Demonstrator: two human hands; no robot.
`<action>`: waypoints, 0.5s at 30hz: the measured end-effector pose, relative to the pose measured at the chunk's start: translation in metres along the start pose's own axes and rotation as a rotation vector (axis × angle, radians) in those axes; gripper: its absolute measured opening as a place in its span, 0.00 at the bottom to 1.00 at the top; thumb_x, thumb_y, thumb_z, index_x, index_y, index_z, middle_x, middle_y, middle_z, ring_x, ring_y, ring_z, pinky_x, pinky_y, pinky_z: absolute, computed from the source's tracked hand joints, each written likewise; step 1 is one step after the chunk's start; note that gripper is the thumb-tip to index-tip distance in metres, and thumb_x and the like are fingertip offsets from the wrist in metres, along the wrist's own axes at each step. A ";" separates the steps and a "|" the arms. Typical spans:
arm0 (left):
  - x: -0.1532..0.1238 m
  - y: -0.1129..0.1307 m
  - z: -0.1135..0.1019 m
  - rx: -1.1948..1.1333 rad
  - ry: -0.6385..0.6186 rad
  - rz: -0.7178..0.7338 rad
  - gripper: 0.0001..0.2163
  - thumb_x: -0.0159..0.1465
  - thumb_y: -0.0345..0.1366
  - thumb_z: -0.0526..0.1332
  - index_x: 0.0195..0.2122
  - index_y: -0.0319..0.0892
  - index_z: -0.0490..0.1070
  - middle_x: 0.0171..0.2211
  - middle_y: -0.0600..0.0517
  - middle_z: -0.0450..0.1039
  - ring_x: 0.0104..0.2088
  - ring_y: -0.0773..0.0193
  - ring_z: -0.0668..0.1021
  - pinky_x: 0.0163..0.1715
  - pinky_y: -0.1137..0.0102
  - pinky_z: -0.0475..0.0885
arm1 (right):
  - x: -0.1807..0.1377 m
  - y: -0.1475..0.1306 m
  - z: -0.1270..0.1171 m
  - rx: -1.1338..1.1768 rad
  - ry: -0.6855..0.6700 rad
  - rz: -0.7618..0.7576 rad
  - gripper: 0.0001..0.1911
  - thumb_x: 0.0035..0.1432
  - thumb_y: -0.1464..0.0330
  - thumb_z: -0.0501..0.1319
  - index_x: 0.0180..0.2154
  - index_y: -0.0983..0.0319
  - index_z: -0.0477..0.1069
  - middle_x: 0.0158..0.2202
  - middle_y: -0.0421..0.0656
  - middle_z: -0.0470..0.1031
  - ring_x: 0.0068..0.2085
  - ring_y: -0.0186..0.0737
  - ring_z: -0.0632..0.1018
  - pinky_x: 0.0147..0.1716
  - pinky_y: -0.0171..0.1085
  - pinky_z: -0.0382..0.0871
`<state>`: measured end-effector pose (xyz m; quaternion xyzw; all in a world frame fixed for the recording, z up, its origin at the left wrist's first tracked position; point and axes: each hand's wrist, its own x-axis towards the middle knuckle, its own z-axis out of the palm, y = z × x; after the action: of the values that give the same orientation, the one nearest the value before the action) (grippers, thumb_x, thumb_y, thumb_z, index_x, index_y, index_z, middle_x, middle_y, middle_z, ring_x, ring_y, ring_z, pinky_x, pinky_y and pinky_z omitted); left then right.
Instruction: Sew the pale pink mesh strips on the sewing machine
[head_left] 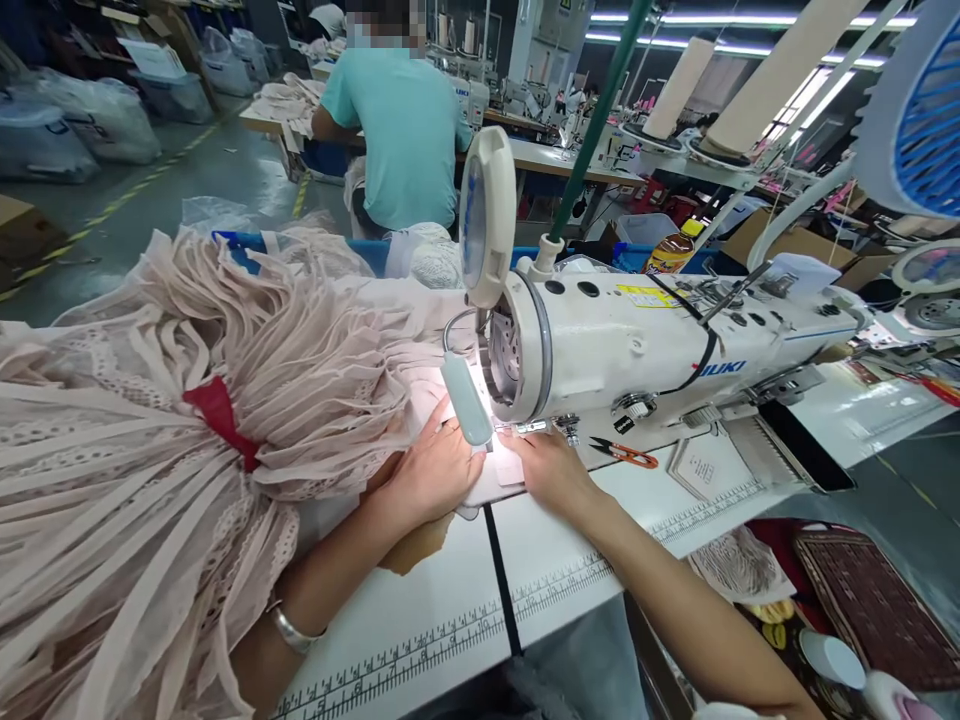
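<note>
Pale pink fabric lies under the lit needle area of a white sewing machine. My left hand rests on the fabric left of the needle, fingers stretched out and palm down. On the other side, my right hand has its fingers together at the fabric's right edge; the machine head partly covers the fingertips. A grey-green oval guard hangs in front of the needle, which is hidden. Beside my left arm is a large bundle of pale pink lace-edged strips, tied with a red band.
Orange-handled thread snips and a small stack of cards lie right of my right hand. Ruler tape runs along the table's front edge. A blue fan hangs upper right. A person in a turquoise shirt sits ahead.
</note>
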<state>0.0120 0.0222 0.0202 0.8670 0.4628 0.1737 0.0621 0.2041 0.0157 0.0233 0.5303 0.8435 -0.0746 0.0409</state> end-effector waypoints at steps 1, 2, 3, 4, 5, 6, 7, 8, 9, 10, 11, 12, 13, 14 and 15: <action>0.000 0.000 0.000 0.006 0.009 0.002 0.08 0.65 0.30 0.51 0.37 0.44 0.69 0.34 0.51 0.77 0.43 0.55 0.77 0.55 0.55 0.67 | 0.000 0.000 0.000 0.015 -0.004 0.002 0.29 0.61 0.80 0.47 0.59 0.58 0.69 0.54 0.49 0.75 0.51 0.47 0.74 0.52 0.44 0.66; 0.000 0.000 0.001 0.015 0.018 0.002 0.08 0.65 0.29 0.51 0.37 0.44 0.69 0.34 0.50 0.77 0.43 0.55 0.77 0.53 0.56 0.68 | -0.001 0.001 -0.001 0.026 -0.006 0.004 0.29 0.60 0.80 0.47 0.59 0.58 0.69 0.54 0.49 0.75 0.51 0.47 0.74 0.51 0.44 0.66; 0.000 0.000 0.001 0.026 0.028 0.002 0.08 0.65 0.29 0.52 0.37 0.44 0.69 0.34 0.50 0.77 0.43 0.55 0.77 0.52 0.56 0.69 | -0.001 0.001 -0.002 0.035 -0.002 0.006 0.29 0.60 0.80 0.47 0.59 0.59 0.69 0.54 0.49 0.75 0.52 0.47 0.74 0.51 0.44 0.66; -0.001 -0.001 0.002 0.038 0.040 0.003 0.07 0.65 0.29 0.52 0.36 0.44 0.69 0.34 0.50 0.76 0.42 0.54 0.77 0.52 0.56 0.69 | -0.001 0.001 -0.002 0.042 0.005 0.006 0.30 0.60 0.81 0.47 0.59 0.59 0.69 0.53 0.49 0.75 0.52 0.47 0.74 0.50 0.44 0.67; 0.000 -0.001 0.002 0.049 0.051 0.006 0.07 0.65 0.30 0.52 0.36 0.44 0.69 0.34 0.49 0.76 0.42 0.54 0.77 0.52 0.55 0.69 | -0.002 0.001 -0.003 0.047 0.016 0.007 0.30 0.60 0.81 0.47 0.59 0.59 0.69 0.53 0.49 0.75 0.52 0.47 0.74 0.49 0.44 0.67; 0.000 -0.001 0.003 0.057 0.063 0.010 0.07 0.64 0.30 0.53 0.36 0.44 0.69 0.34 0.49 0.76 0.42 0.54 0.77 0.53 0.55 0.69 | -0.002 0.001 -0.003 0.050 0.030 0.006 0.30 0.60 0.81 0.47 0.59 0.59 0.69 0.52 0.49 0.76 0.52 0.47 0.74 0.49 0.43 0.67; 0.000 -0.001 0.003 0.062 0.075 0.015 0.06 0.64 0.30 0.53 0.36 0.44 0.69 0.34 0.49 0.76 0.41 0.54 0.78 0.53 0.54 0.69 | -0.003 0.001 -0.003 0.051 0.044 0.005 0.30 0.60 0.81 0.47 0.59 0.58 0.70 0.50 0.49 0.77 0.51 0.47 0.74 0.49 0.43 0.67; 0.000 0.000 0.003 0.065 0.087 0.017 0.06 0.64 0.30 0.53 0.35 0.44 0.69 0.33 0.49 0.76 0.41 0.54 0.78 0.54 0.54 0.68 | -0.003 0.001 -0.003 0.051 0.057 0.001 0.30 0.60 0.81 0.47 0.58 0.58 0.70 0.47 0.49 0.77 0.51 0.47 0.74 0.49 0.43 0.67; 0.000 0.000 0.003 0.065 0.095 0.017 0.06 0.63 0.29 0.53 0.35 0.44 0.69 0.33 0.49 0.76 0.40 0.54 0.78 0.54 0.53 0.68 | -0.003 0.001 -0.004 0.050 0.065 -0.006 0.30 0.59 0.82 0.47 0.58 0.58 0.71 0.45 0.48 0.78 0.50 0.47 0.74 0.50 0.43 0.67; 0.001 0.000 0.003 0.063 0.103 0.017 0.07 0.63 0.29 0.53 0.35 0.44 0.69 0.33 0.50 0.76 0.40 0.54 0.78 0.54 0.54 0.69 | -0.003 0.001 -0.004 0.049 0.069 -0.011 0.30 0.59 0.82 0.48 0.58 0.58 0.71 0.44 0.48 0.78 0.49 0.47 0.74 0.50 0.43 0.66; 0.001 0.001 0.002 0.059 0.108 0.016 0.07 0.63 0.28 0.53 0.36 0.45 0.69 0.33 0.50 0.76 0.39 0.54 0.78 0.53 0.54 0.69 | -0.004 0.001 -0.004 0.048 0.068 -0.018 0.30 0.59 0.82 0.48 0.58 0.58 0.70 0.43 0.48 0.78 0.48 0.47 0.75 0.51 0.43 0.66; 0.001 0.001 0.002 0.056 0.110 0.015 0.08 0.62 0.28 0.53 0.36 0.45 0.69 0.33 0.51 0.76 0.39 0.54 0.78 0.51 0.55 0.70 | -0.004 0.000 -0.004 0.048 0.063 -0.024 0.30 0.60 0.81 0.48 0.59 0.59 0.70 0.43 0.48 0.78 0.48 0.46 0.75 0.52 0.44 0.65; 0.001 0.001 0.001 0.054 0.107 0.016 0.08 0.62 0.28 0.53 0.37 0.45 0.69 0.33 0.51 0.76 0.38 0.55 0.77 0.49 0.55 0.71 | -0.004 0.000 -0.004 0.049 0.055 -0.029 0.30 0.60 0.81 0.47 0.60 0.59 0.69 0.44 0.49 0.78 0.48 0.46 0.75 0.53 0.44 0.65; 0.001 0.002 0.001 0.052 0.106 0.019 0.08 0.62 0.27 0.53 0.37 0.45 0.69 0.33 0.51 0.76 0.38 0.55 0.77 0.47 0.56 0.71 | -0.004 0.000 -0.005 0.050 0.046 -0.033 0.30 0.60 0.81 0.47 0.60 0.59 0.68 0.44 0.49 0.78 0.48 0.46 0.75 0.54 0.45 0.64; 0.001 0.002 0.000 0.052 0.107 0.024 0.08 0.62 0.28 0.53 0.37 0.45 0.68 0.33 0.51 0.76 0.37 0.55 0.77 0.45 0.57 0.72 | -0.004 0.000 -0.005 0.051 0.039 -0.034 0.30 0.61 0.80 0.47 0.61 0.59 0.67 0.45 0.49 0.78 0.48 0.46 0.75 0.55 0.45 0.63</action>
<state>0.0140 0.0220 0.0209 0.8633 0.4595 0.2083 0.0127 0.2060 0.0130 0.0292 0.5182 0.8508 -0.0862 0.0095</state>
